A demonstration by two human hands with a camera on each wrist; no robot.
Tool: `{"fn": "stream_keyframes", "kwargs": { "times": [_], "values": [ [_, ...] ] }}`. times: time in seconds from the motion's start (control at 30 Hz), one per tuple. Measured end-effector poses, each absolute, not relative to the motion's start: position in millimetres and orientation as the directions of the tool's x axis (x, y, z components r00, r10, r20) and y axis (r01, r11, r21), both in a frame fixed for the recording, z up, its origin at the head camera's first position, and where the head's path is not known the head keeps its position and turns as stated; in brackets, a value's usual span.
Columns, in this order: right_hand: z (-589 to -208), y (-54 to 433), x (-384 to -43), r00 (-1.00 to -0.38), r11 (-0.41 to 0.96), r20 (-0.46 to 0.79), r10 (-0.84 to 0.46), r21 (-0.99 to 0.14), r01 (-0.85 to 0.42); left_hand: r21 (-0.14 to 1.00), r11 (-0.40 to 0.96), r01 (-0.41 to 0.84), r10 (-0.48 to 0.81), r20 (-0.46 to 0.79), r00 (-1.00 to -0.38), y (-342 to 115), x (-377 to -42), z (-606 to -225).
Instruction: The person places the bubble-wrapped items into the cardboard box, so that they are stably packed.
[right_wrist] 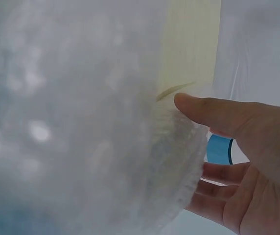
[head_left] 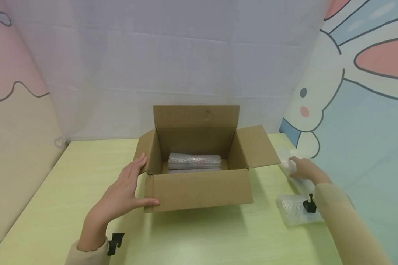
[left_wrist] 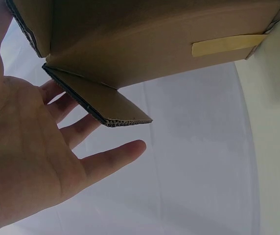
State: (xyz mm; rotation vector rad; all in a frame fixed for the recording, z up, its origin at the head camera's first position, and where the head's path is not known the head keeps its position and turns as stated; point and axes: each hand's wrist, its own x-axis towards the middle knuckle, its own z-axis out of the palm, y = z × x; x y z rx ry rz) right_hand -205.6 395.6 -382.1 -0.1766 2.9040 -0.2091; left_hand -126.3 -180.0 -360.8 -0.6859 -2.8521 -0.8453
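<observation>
An open cardboard box (head_left: 199,189) stands mid-table with its flaps folded outward. My left hand (head_left: 119,191) rests at its left front corner, thumb on the front flap and straight fingers against the left flap. The left wrist view shows that palm (left_wrist: 27,142) beside the cardboard flap (left_wrist: 98,95). Inside the box lie rolls in bubble wrap (head_left: 194,161); their contents cannot be made out. At the table's right edge my right hand (head_left: 306,171) grips a bubble-wrapped package (head_left: 286,160), thumb on one side and fingers on the other, as the right wrist view shows.
Another bubble-wrapped package (head_left: 292,211) lies on the pale yellow table (head_left: 199,239), just in front of the gripped one. A white cloth (head_left: 192,70) hangs behind the box. Cartoon-patterned walls (head_left: 368,147) stand close on both sides.
</observation>
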Motion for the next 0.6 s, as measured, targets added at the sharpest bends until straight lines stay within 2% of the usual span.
{"fn": "stream_keyframes", "kwargs": {
  "times": [0.37, 0.6],
  "values": [
    [-390, 401, -206, -0.981, 0.972, -0.133, -0.142, -0.208, -0.112, 0.506, 0.748, 0.429, 0.389, 0.188, -0.902, -180, -126, -360],
    [-352, 409, -209, -0.990, 0.962, -0.020, -0.138, -0.242, -0.129, 0.513, 0.742, 0.431, 0.390, 0.191, -0.901, -179, -126, -360]
  ]
}}
